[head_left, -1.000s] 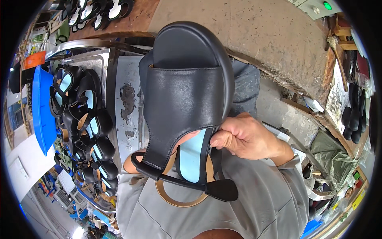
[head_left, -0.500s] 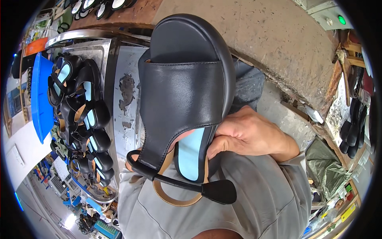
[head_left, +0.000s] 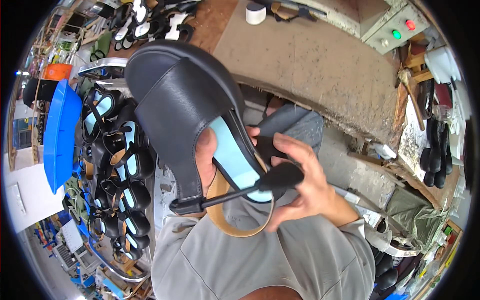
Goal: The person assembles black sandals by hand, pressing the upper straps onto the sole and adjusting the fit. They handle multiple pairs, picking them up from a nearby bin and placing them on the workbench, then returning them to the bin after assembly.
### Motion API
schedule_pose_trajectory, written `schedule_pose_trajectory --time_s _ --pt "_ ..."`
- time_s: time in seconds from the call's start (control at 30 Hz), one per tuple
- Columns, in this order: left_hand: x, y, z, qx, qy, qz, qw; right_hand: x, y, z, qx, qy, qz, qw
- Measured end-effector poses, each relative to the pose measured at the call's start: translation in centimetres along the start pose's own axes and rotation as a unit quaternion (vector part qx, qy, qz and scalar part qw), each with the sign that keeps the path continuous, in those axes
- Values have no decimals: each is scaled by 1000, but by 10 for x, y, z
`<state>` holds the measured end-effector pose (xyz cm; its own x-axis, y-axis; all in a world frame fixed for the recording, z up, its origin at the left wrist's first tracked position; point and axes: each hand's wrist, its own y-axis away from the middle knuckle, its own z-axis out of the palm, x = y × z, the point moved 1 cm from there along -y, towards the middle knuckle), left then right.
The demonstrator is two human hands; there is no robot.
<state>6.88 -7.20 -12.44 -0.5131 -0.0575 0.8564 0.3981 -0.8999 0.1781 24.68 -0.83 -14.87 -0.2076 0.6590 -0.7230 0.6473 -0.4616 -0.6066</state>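
A black leather sandal (head_left: 182, 97) with a pale blue insole (head_left: 235, 150) is held up in front of my grey shirt, its toe pointing up and left. My left hand (head_left: 205, 156) grips it, the thumb inside the opening beneath the wide upper; some fingertips show past the sole's far edge. A tan-lined ankle strap (head_left: 220, 220) loops below the insole, ending in a black paddle-shaped tab (head_left: 281, 181). Beside this tab and the heel, my right hand (head_left: 317, 187) has its fingers and thumb spread apart. Whether it touches the sandal is hard to tell.
Several finished-looking sandals (head_left: 135, 165) are stacked on a rack at the left, beside a blue tray (head_left: 61, 135). A worn brown workbench (head_left: 300, 65) spans the far side, with a control box (head_left: 392, 30) at upper right. More footwear (head_left: 150, 22) lies at the far left.
The sandal has tilted, its toe swinging left, and moved lower left. My right hand has come off the sandal's side edge and spread its fingers near the heel. The view has shifted.
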Motion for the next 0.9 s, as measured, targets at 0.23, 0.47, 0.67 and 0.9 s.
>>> schedule_pose_trajectory --time_s 0.23,0.47,0.67,0.9 --pt "-15 -11 -7 -154 150 173 961 1 -12 6 61 105 77 990" --pt "51 4 -23 -118 64 314 940 31 17 9 88 -128 31 987" --pt "53 3 -36 -199 3 372 907 6 -6 12 152 -117 119 974" --pt "25 -19 -25 -178 -302 559 752 174 26 -7 304 -462 254 793"
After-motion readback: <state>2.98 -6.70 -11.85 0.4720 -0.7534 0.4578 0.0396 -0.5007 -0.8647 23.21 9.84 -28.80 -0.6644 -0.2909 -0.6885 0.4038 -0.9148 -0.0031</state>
